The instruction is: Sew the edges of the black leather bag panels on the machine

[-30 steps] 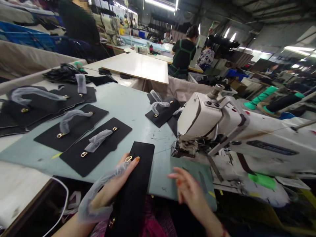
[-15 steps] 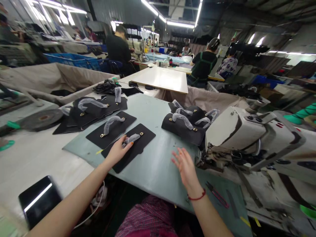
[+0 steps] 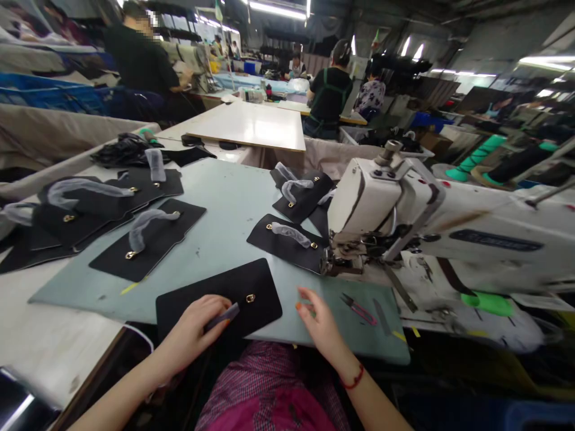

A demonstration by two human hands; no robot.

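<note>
Now | left hand [image 3: 197,328] clamped on wrapped handle [image 3: 223,315] | right hand [image 3: 320,320] spread open

A black leather panel [image 3: 224,296] is being gripped by its wrapped handle [image 3: 222,315] in the left hand [image 3: 197,326]; the right hand [image 3: 321,320] is being rested on the surface [image 3: 224,197] near the sewing machine [image 3: 404,221].

Long white fluorescent ceiling tubes [image 3: 276,8], far behind the cream-white metal sewing machine [image 3: 381,200], light the hall brightly and burn out to glare. Left of the machine the pale green tabletop [image 3: 224,191] is evenly lit, with only faint shadows. The machine's own right end is smeared by motion blur. In front of it, the left hand [image 3: 195,328] and its grey plastic-wrapped strap [image 3: 223,315] look slightly soft. Straight lines bow toward the frame edges.
</note>
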